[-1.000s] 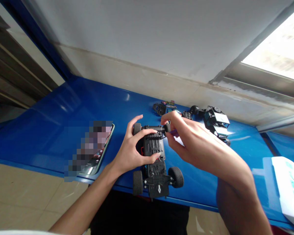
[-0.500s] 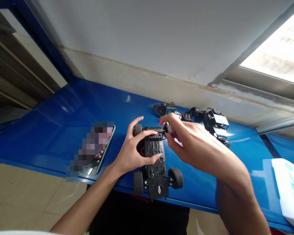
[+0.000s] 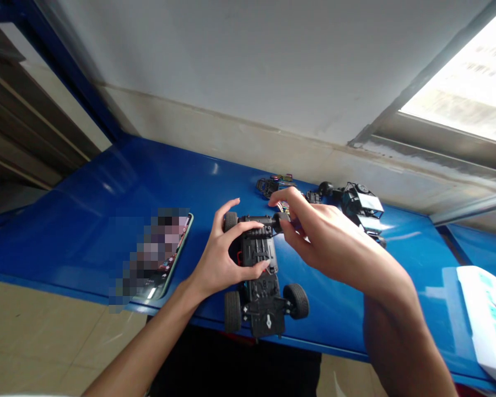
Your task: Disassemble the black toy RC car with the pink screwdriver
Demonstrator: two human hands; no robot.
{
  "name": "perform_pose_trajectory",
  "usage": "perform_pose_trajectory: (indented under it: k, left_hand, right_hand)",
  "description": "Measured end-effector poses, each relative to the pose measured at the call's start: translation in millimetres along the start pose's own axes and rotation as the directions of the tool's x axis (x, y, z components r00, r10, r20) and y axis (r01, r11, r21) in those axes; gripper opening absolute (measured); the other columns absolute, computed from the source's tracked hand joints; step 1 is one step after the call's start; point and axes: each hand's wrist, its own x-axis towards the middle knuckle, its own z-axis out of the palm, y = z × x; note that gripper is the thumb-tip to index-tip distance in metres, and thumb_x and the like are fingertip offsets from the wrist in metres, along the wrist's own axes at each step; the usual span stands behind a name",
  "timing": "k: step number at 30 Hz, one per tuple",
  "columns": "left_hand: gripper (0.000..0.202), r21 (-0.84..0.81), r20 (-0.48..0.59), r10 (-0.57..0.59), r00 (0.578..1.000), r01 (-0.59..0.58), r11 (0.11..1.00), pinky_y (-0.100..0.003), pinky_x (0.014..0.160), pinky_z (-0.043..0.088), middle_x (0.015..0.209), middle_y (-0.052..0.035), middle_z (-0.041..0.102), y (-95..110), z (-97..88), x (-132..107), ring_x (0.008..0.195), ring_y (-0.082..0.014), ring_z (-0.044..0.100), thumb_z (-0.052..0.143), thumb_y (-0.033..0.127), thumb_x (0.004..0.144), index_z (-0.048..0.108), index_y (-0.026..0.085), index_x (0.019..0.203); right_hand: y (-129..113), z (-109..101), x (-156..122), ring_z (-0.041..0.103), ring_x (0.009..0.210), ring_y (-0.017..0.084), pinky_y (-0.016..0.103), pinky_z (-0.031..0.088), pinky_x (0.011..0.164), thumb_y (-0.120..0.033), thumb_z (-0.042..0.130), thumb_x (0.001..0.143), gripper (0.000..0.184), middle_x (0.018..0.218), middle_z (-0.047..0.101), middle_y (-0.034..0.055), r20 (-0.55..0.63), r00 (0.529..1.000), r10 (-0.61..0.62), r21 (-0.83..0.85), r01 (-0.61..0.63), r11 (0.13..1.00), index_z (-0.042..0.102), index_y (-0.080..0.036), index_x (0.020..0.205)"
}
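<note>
Black plastic toy-car chassis point(image 3: 267, 288), underside up, at blue desk's point(image 3: 149, 171) near edge; left hand point(image 3: 220, 256), fingers spread, grips it. Black treaded wheels point(image 3: 232, 311) on three corners. At fourth, right hand's point(image 3: 320, 231) fingers pinch dark round part point(image 3: 279, 219); attachment unclear.

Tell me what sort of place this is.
Probably an indoor workspace: a blue table against a wall, with a toy chassis held at the table's near edge.

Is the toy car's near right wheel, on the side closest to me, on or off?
On: the near right wheel sits upright at the end of an arm reaching out from the black chassis.
</note>
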Motion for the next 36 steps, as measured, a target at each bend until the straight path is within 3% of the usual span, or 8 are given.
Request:
perform_pose_trajectory:
  k: [5,10,14,19,24,28,32,36]
  left_hand:
    - [0.06,-0.005,0.003,-0.001,1.0,0.001,1.0,-0.056,0.126,0.035,0.165,-0.0086,0.024,-1.0,0.0,0.0,0.154,-0.0378,0.033,0.088,0.036,0.071,0.067,0.029,0.128]
    - [0.059,-0.001,0.001,0.007,1.0,-0.007,1.0,-0.056,0.126,0.034,0.165,-0.0086,0.023,-1.1,0.3,-0.2,0.154,-0.0372,0.031,0.086,0.035,0.072,0.067,0.029,0.128]
    - [0.06,0.005,0.006,0.005,1.0,-0.005,1.0,-0.057,0.127,0.034,0.165,-0.0083,0.024,-1.4,0.6,-0.6,0.154,-0.0373,0.031,0.087,0.036,0.072,0.067,0.029,0.127]
    - [0.06,-0.001,0.003,0.003,1.0,-0.003,1.0,-0.058,0.126,0.035,0.165,-0.0081,0.024,-1.3,0.7,-0.4,0.153,-0.039,0.034,0.088,0.036,0.071,0.066,0.029,0.127]
    - [0.059,0.008,0.002,0.001,1.0,-0.001,1.0,-0.058,0.125,0.036,0.166,-0.008,0.024,0.4,0.4,0.1,0.153,-0.0387,0.034,0.087,0.033,0.071,0.067,0.029,0.126]
    - [0.06,0.011,-0.001,0.005,1.0,-0.005,1.0,-0.058,0.125,0.035,0.166,-0.0076,0.024,-0.4,0.6,-0.4,0.152,-0.0388,0.035,0.088,0.033,0.07,0.067,0.029,0.126]
    - [0.06,0.018,-0.007,0.013,1.0,-0.013,1.0,-0.058,0.125,0.036,0.166,-0.0069,0.024,-2.1,1.1,-0.8,0.152,-0.0388,0.035,0.088,0.034,0.071,0.067,0.03,0.127]
    - [0.06,0.015,0.0,0.001,1.0,-0.001,1.0,-0.058,0.125,0.036,0.166,-0.0078,0.024,-1.3,0.7,-0.3,0.152,-0.0388,0.036,0.088,0.035,0.071,0.067,0.029,0.127]
  right_hand:
    - [-2.1,-2.3,-2.4,0.065,0.076,0.017,0.027,0.041,0.066,-0.019,0.047,0.103,0.024,0.097,0.074,0.0079,0.002,1.0,-0.016,-0.011,0.016,1.0,0.053,-0.02,0.126]
    - [-0.6,2.4,4.0,0.057,0.054,0.016,0.027,0.03,0.056,-0.037,0.045,0.108,0.023,0.064,0.063,0.0002,-0.042,0.995,0.091,-0.187,-0.098,0.978,0.059,-0.02,0.115]
    - [2.4,1.2,2.9,0.056,0.056,0.015,0.027,0.032,0.057,-0.018,0.045,0.104,0.028,0.065,0.061,-0.0027,-0.004,1.0,0.027,-0.099,-0.027,0.995,0.053,-0.021,0.131]
    - [0.0,0.1,-0.1,0.065,0.083,0.018,0.028,0.042,0.071,-0.012,0.047,0.098,0.033,0.102,0.072,0.0085,-0.028,0.997,-0.076,-0.036,0.075,0.997,0.052,-0.02,0.13]
    - [-1.2,1.9,3.4,0.055,0.058,0.015,0.027,0.032,0.057,-0.027,0.047,0.106,0.017,0.07,0.064,0.0004,-0.045,0.998,0.048,-0.137,-0.054,0.989,0.057,-0.02,0.118]
    - [3.9,1.2,3.9,0.049,0.051,0.013,0.026,0.027,0.053,-0.018,0.046,0.104,0.024,0.059,0.05,-0.0065,0.009,1.0,0.029,-0.075,-0.028,0.997,0.053,-0.023,0.127]
    - [7.9,-1.4,2.0,0.049,0.055,0.013,0.025,0.032,0.056,-0.011,0.049,0.1,0.035,0.065,0.054,-0.0062,0.032,0.999,-0.038,-0.009,0.038,0.999,0.049,-0.022,0.132]
    - [6.5,-3.6,-0.1,0.06,0.072,0.014,0.026,0.041,0.066,-0.01,0.049,0.098,0.029,0.091,0.068,0.0037,0.024,0.995,-0.096,0.035,0.095,0.995,0.051,-0.019,0.126]
